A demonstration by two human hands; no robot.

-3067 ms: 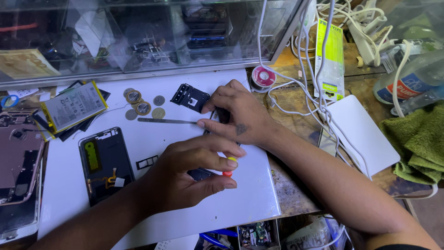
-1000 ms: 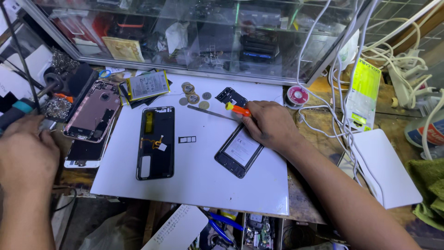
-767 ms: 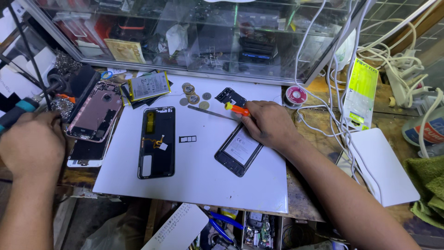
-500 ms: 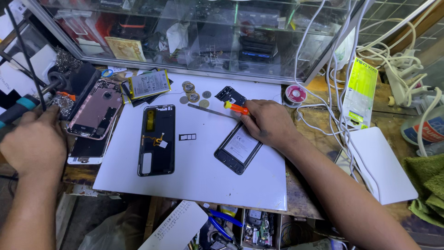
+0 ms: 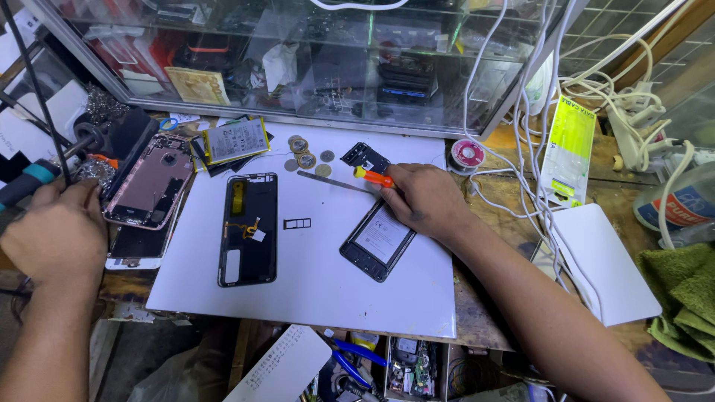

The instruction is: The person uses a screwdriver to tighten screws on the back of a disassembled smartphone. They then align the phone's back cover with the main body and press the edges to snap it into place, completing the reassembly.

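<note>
Orange-handled screwdriver (image 5: 372,177) sits in the curled fingers (image 5: 402,186) of the right hand (image 5: 426,202), just above centre of the frame, its handle poking out toward the upper left. That hand rests at the top edge of an opened dark phone (image 5: 377,240), which lies tilted on the white work mat (image 5: 313,283). At the far left edge, the left hand (image 5: 53,238) is closed around a tool with a teal grip (image 5: 30,181); how tightly the fingers close cannot be told, since only the back of the hand shows. Just beside it lies a pink phone housing (image 5: 145,190) over another flat device. On the mat, left of centre, a black phone frame (image 5: 248,229) lies upright, with a small black card tray (image 5: 297,223) between it and the opened phone. Toward the top of the mat are a few coins (image 5: 305,158), a thin metal strip (image 5: 331,181), a small black part (image 5: 365,157) and a flat battery (image 5: 236,139). A glass display case (image 5: 313,59) fills the upper frame; white cables (image 5: 521,149) hang at the upper right.
</note>
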